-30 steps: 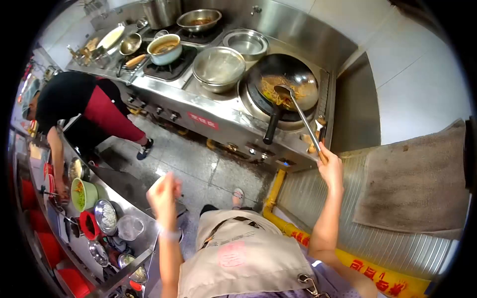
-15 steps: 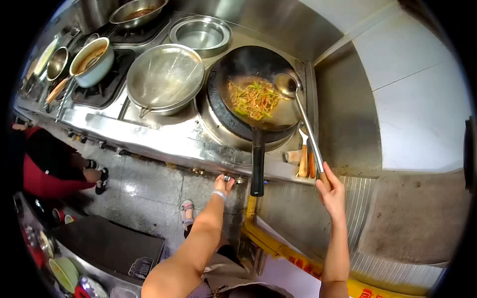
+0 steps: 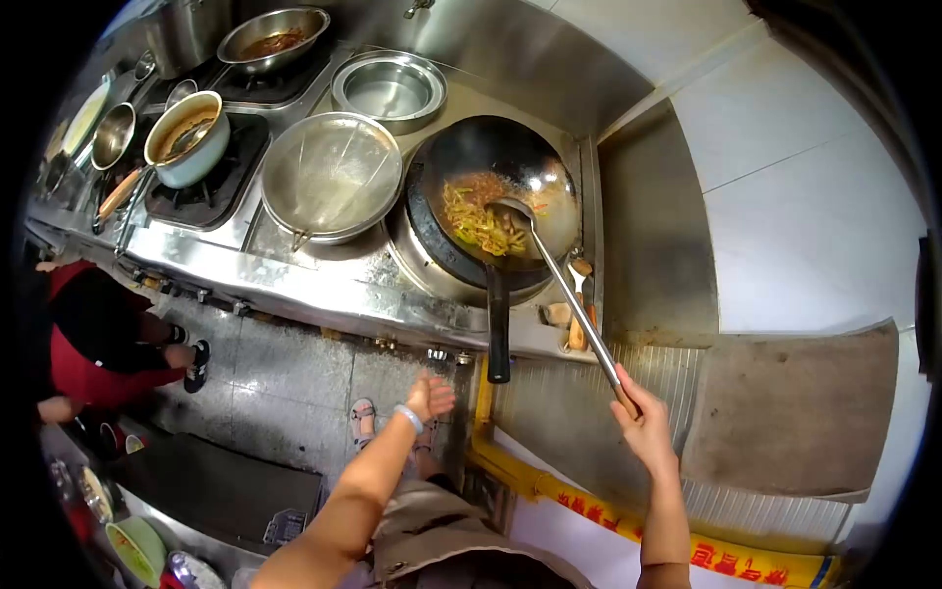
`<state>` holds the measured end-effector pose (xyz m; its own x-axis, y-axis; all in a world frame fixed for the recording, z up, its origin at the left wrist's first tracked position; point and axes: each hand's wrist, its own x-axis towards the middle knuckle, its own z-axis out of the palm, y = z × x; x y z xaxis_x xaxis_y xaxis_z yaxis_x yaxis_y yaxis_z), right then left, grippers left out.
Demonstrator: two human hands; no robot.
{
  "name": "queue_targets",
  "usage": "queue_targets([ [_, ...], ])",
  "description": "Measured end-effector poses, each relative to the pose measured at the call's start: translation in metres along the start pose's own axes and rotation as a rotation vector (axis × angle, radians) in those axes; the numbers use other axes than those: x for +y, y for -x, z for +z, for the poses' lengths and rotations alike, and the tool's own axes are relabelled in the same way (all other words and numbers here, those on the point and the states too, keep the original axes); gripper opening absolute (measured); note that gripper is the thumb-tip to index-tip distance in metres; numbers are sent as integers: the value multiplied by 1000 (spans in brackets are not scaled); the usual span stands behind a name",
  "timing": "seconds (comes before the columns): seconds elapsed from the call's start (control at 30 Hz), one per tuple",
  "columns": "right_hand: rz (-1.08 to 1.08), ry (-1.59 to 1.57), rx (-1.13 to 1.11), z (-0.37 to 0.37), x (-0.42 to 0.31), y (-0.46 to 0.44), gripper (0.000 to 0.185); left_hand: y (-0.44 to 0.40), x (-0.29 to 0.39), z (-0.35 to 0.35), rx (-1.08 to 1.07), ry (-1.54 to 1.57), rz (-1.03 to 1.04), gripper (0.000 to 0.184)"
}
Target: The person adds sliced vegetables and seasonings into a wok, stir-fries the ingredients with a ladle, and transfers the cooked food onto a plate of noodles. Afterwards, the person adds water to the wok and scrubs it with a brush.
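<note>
My right hand (image 3: 645, 420) is closed round the wooden grip of a long metal ladle (image 3: 574, 297). The ladle's bowl rests among shredded green and brown food (image 3: 471, 218) inside a black wok (image 3: 491, 142). Toward me points the wok's dark handle (image 3: 498, 339), which neither hand touches. My left hand (image 3: 430, 397), with a pale band at its wrist, is open with fingers stretched out. It holds nothing and hangs in front of the stove's front edge, a little below a control knob (image 3: 438, 353).
Left of the wok sits a large strainer (image 3: 332, 177) over a bowl, with a metal basin (image 3: 389, 88) behind it. A light saucepan (image 3: 186, 147) stands on another burner. Wooden-handled utensils (image 3: 577, 319) lie right of the wok. Another person (image 3: 108, 334) is at the left.
My left hand has let go of the stove knob, drawn back toward me and opened. The ladle's bowl has moved left and down into the food as my right hand came lower.
</note>
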<state>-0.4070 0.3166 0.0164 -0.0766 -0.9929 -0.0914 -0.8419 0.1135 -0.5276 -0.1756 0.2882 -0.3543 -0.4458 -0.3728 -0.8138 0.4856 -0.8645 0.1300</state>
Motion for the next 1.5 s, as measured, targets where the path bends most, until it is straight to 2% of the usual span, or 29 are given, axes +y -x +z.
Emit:
queue_targets([
  [0.03,52,20,-36,-9,-5,6,55,22,1,11,-133,46,-52,71],
  [0.07,51,14,-37,-11,-4,6,55,38,-4,20,-313,68,-32,74],
  [0.17,5,120,-12,0,15,-17,53,105,23,92,-552,44,119,72],
  [0.2,-12,144,9,4,13,-28,53,118,28,116,-512,65,202,64],
  [0.27,-43,163,35,18,17,-46,53,114,48,138,-413,70,263,37],
  [0.33,-32,13,141,25,27,-59,53,115,62,148,-418,-5,229,25],
  [0.4,-40,39,181,40,32,-72,52,113,60,161,-278,-135,267,19],
  [0.43,165,-90,71,51,36,-81,52,121,60,167,-232,-114,279,17],
  [0.47,398,-493,-89,45,0,-79,54,123,59,169,-228,-109,285,17],
  [0.53,502,-829,-226,50,3,-92,58,126,57,170,-183,-109,304,17],
  [0.57,502,-832,-237,49,5,-91,58,129,57,171,-178,-102,307,17],
  [0.63,359,-673,-327,42,10,-91,56,128,56,171,-161,-103,314,16],
  [0.67,358,-674,-336,39,15,-86,56,126,56,171,-157,-107,316,16],
  [0.73,-378,6,46,37,28,-66,54,124,58,170,-143,-103,302,18],
  [0.77,-233,-23,-17,20,8,-51,52,124,58,171,-152,-105,305,19],
  [0.93,-215,93,-28,-23,-6,-15,55,122,58,169,-176,-92,283,22],
  [1.07,-105,111,-78,-48,-18,0,57,123,57,172,-148,-101,293,21],
  [1.13,-16,252,-199,-52,-18,-2,58,124,53,170,-154,-99,299,21],
  [1.17,-192,301,-134,-43,-6,-8,59,125,53,170,-154,-97,301,21],
  [1.27,-193,455,-11,-9,7,-41,61,125,54,173,-142,-98,290,20],
  [1.33,-210,436,8,8,23,-53,59,125,55,170,-170,-113,283,20],
  [1.4,-137,230,86,18,28,-51,57,127,53,169,-153,-118,282,20],
  [1.47,-96,209,104,32,28,-60,53,128,52,169,-165,-103,283,19],
  [1.5,-21,80,103,46,37,-73,54,129,53,170,-163,-103,271,19],
])
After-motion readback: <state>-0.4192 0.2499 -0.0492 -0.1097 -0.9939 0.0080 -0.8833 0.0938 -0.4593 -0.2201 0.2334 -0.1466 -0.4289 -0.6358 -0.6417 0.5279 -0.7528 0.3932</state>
